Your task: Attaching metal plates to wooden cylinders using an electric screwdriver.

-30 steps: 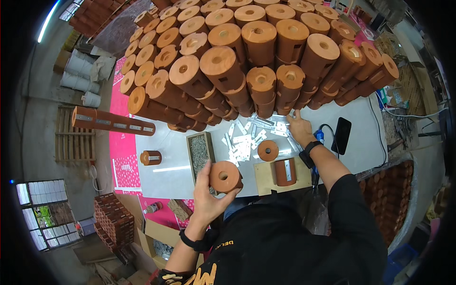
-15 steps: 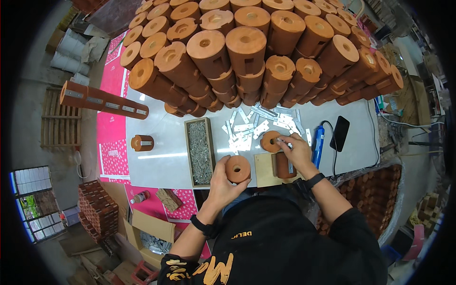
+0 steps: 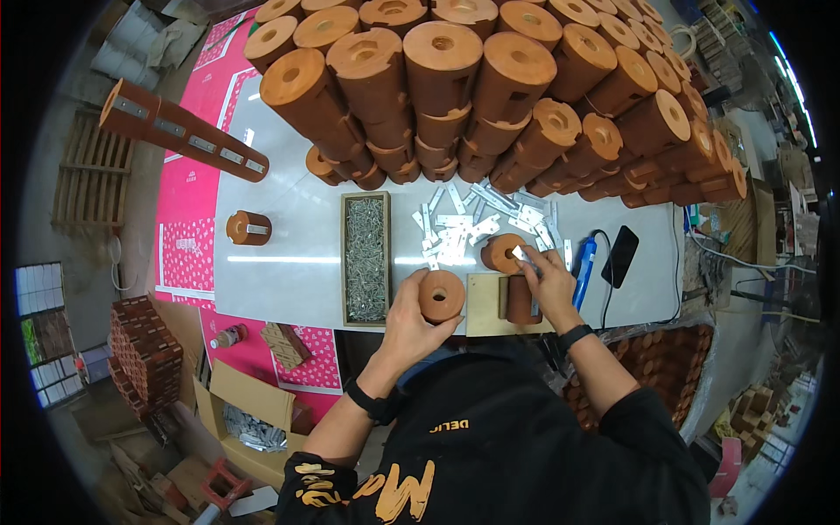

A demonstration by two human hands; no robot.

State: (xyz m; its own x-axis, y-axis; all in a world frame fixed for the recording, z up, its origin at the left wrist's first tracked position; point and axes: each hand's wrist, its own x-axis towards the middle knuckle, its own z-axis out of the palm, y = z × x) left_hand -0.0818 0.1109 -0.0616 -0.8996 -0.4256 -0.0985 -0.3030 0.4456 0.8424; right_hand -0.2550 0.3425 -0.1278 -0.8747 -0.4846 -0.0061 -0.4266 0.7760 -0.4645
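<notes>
My left hand [image 3: 405, 322] is wrapped round a reddish-brown wooden cylinder [image 3: 449, 312], its end with a round hole facing up. The fingers of my right hand [image 3: 551, 284] pinch a small shiny metal plate [image 3: 521, 255] above another wooden cylinder [image 3: 497, 250] standing on the table. Just under that hand, a further cylinder [image 3: 521, 304] lies against a pale wooden block [image 3: 482, 302], partly covered by the hand. Loose metal plates [image 3: 455, 238] are scattered beyond both hands.
Stacked wooden cylinders [image 3: 442, 57] rise along the table's far side. A long box of screws [image 3: 366, 258] sits left of my hands. To the right lie a blue electric screwdriver [image 3: 584, 267] with a cord and a black phone [image 3: 620, 256]. A joined column [image 3: 188, 131] stands far left.
The view has shifted slightly. My right hand has turned a little, and the metal plate now shows between its fingers. My left hand keeps hold of its cylinder.
</notes>
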